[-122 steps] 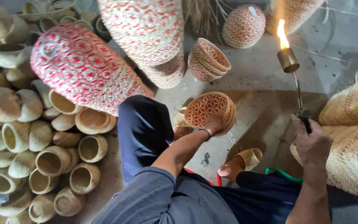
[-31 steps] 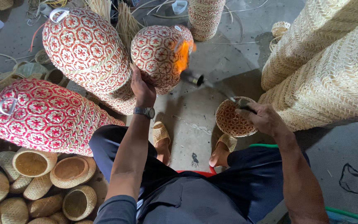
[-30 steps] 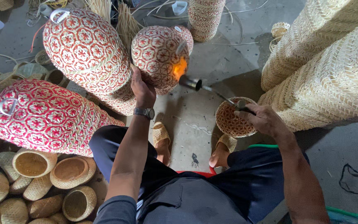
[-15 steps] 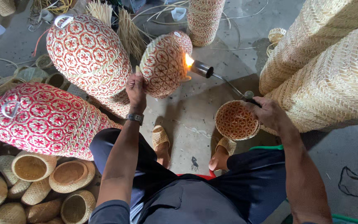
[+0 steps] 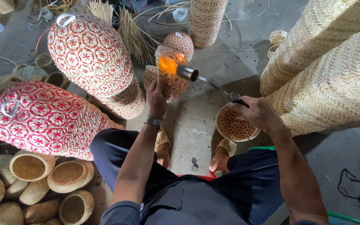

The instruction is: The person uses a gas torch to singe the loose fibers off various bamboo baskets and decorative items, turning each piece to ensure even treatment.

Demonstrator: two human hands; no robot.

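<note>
A small woven basket (image 5: 172, 79) is held up over the floor by the left hand (image 5: 156, 99), pinched at its lower edge. It looks light and thin – stiff, but easy to crush or burn, so the rim is the safe place to hold. A torch (image 5: 188, 73) is gripped by the right hand (image 5: 258, 112), its flame right at the basket. The concrete floor (image 5: 196, 137) is crowded – red lanterns (image 5: 88, 58), tall weave rolls (image 5: 334, 75) and a pile of plain baskets (image 5: 30, 183) lie close by.
</note>
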